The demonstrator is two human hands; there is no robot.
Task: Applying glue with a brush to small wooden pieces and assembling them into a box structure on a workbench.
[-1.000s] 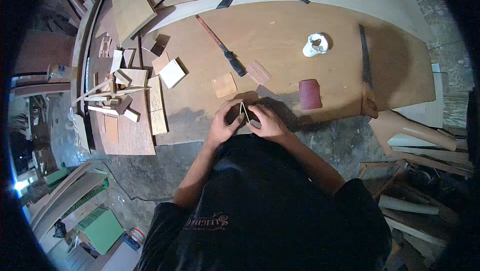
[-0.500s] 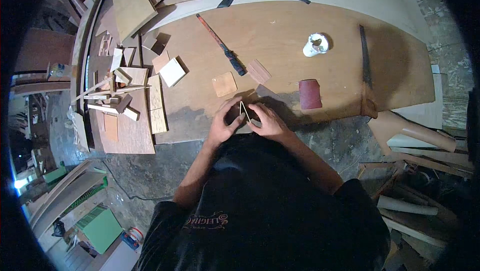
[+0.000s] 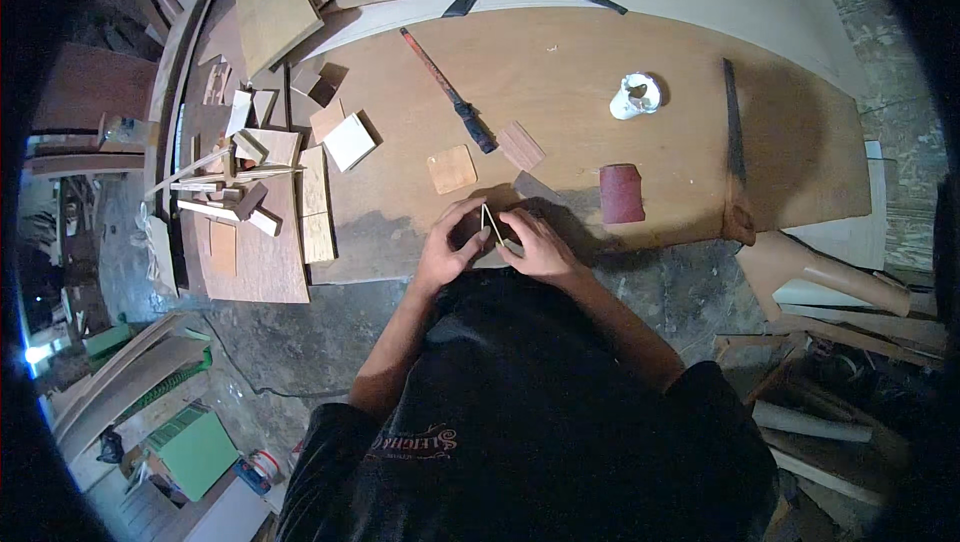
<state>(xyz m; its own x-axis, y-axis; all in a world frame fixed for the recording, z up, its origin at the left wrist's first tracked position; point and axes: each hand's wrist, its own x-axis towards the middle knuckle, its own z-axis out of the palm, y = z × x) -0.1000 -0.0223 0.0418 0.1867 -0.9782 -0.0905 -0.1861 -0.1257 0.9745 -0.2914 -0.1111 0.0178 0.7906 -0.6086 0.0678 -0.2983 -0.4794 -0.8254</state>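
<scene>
Pieces [image 3: 494,225] – thin, V-set – are being held at the near edge of the desk [image 3: 560,62].
Fingers of left hand [image 3: 446,248] and right hand [image 3: 544,248] are being clamped on them; likely light, stiff, best gripped across the faces.

The thin held pieces [image 3: 494,227] look like pale wood. The table [image 3: 560,52] is brown wood, mostly smooth, with a dull, stained patch [image 3: 375,235]. The red sheet [image 3: 622,194] looks like rough, matt paper. The saw [image 3: 735,157] has a dark, dull metal blade [image 3: 732,107] and a wooden handle [image 3: 738,224]. The shirt [image 3: 560,392] is black cloth. The floor [image 3: 300,342] looks rough.
</scene>
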